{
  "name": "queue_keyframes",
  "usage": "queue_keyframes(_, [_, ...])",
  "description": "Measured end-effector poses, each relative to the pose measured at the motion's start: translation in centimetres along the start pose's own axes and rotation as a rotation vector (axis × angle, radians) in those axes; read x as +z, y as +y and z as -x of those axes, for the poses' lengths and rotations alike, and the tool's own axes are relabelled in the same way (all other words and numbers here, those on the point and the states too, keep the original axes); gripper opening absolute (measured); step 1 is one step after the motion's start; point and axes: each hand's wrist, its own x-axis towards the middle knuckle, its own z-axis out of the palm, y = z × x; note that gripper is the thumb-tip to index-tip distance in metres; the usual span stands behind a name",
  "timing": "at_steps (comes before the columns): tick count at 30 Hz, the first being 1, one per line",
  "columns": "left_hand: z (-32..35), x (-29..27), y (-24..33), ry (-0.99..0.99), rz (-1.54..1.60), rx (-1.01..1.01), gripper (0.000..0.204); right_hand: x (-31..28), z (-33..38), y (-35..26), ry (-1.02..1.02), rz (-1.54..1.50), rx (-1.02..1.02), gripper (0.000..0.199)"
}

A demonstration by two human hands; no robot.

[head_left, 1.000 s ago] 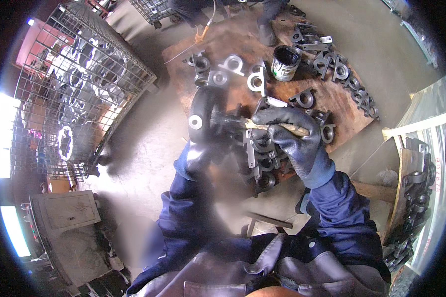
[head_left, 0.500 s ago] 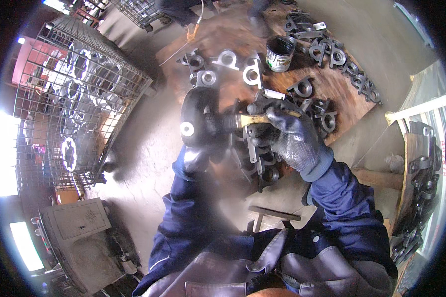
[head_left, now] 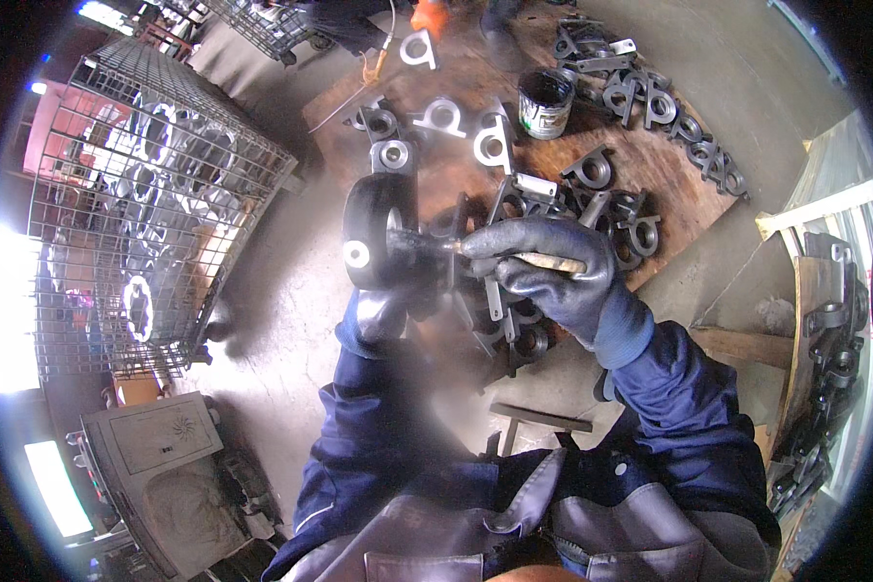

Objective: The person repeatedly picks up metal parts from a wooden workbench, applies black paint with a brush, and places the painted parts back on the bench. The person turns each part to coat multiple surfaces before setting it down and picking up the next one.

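My left hand, gloved and partly hidden, holds up a black-coated metal ring bracket with a pale round end on its side. In my right hand, also gloved, the fingers wrap round a paintbrush with a wooden handle. Its dark, blurred bristles reach to the bracket's inner side. Below and beyond my hands, bare grey ring brackets and black-coated ones lie on a brown board. An open can with black, dripped-over walls stands among them.
A wire mesh cage full of metal rings is on the left, above a grey cabinet. Black parts lie at the right edge. Across the board, another person's orange-gloved hand is by a grey bracket. A small stool stands near me.
My right hand has turned and shifted slightly, so the brush handle now slants past its fingers. The bracket has moved a little left. An orange-gloved hand and grey bracket have appeared at the far side.
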Motion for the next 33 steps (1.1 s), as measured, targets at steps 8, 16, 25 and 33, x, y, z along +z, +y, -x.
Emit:
queue_keyframes(8, [-0.1, -0.1, 0.2, -0.089, -0.013, 0.013, 0.041, -0.5, 0.4, 0.5, 0.039, 0.069, 0.041, 0.027])
queue_keyframes(16, [0.2, 0.7, 0.9, -0.036, -0.052, -0.006, 0.040, -0.7, -0.4, 0.9, -0.032, 0.500, -0.226, 0.031])
queue_keyframes(25, [-0.9, 0.2, -0.5, -0.132, 0.134, -0.022, 0.047, -1.1, -0.2, 0.3, -0.067, 0.688, -0.310, 0.030])
queue_keyframes(33, [-0.6, -0.1, -1.0, -0.027, 0.009, -0.055, 0.048, 0.8, 0.7, -0.5, 0.320, -0.208, 0.390, 0.031])
